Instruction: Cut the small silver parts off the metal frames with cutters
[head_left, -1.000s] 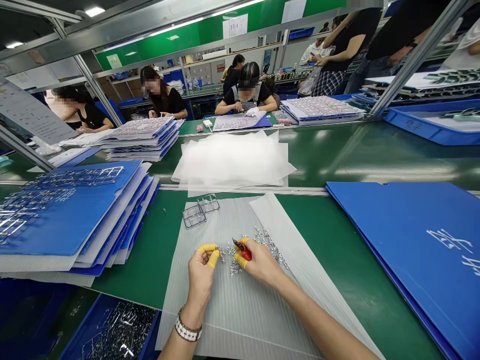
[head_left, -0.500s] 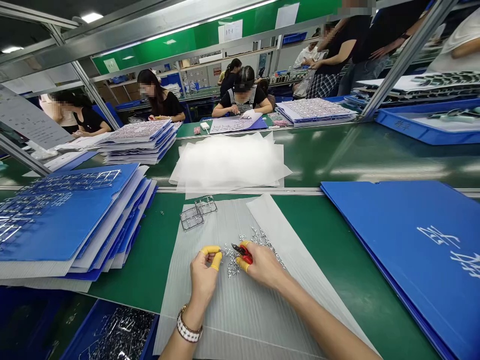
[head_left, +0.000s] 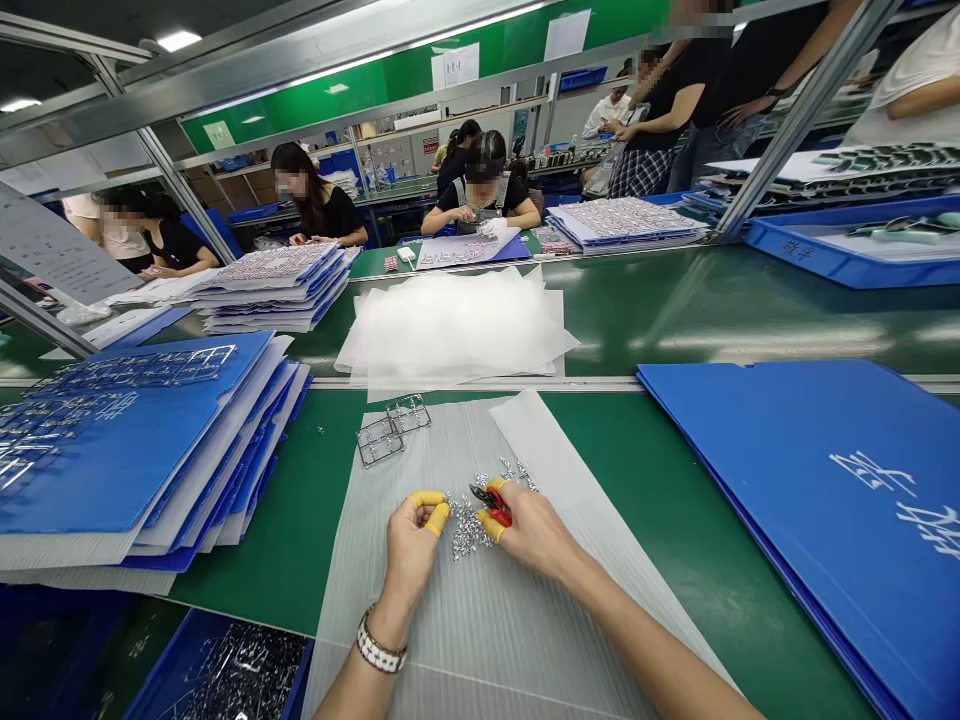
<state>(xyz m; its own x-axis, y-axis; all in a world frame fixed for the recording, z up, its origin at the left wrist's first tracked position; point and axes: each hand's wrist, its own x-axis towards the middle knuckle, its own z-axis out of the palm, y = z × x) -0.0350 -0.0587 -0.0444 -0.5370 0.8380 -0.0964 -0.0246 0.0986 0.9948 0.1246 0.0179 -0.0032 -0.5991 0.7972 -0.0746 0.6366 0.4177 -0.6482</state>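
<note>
My right hand (head_left: pixel 529 525), with yellow finger cots, is closed around small red-handled nippers (head_left: pixel 495 505) whose dark jaws point left. Beside a pile of tiny silvery parts (head_left: pixel 466 535), my left hand (head_left: pixel 415 535) pinches thumb and forefinger together; a tiny shiny piece seems to be at the fingertips, too small to name. More of these parts lie scattered behind the nippers. Under both hands spreads a translucent white foam sheet (head_left: pixel 420 640). Two shiny sprue frames (head_left: pixel 380 440) rest on its far left corner.
Blue boards (head_left: pixel 810 480) lie at the right. On the left stands a stack of blue sheets (head_left: pixel 187 430) topped with chromed frames. A blue bin (head_left: pixel 169 670) of sprue scraps sits below the table's left edge. White foam sheets (head_left: pixel 457 325) lie ahead; co-workers sit beyond.
My left hand has shifted slightly right, towards the pile. My right hand, still holding the nippers, has moved a little right. The view has shifted slightly.
</note>
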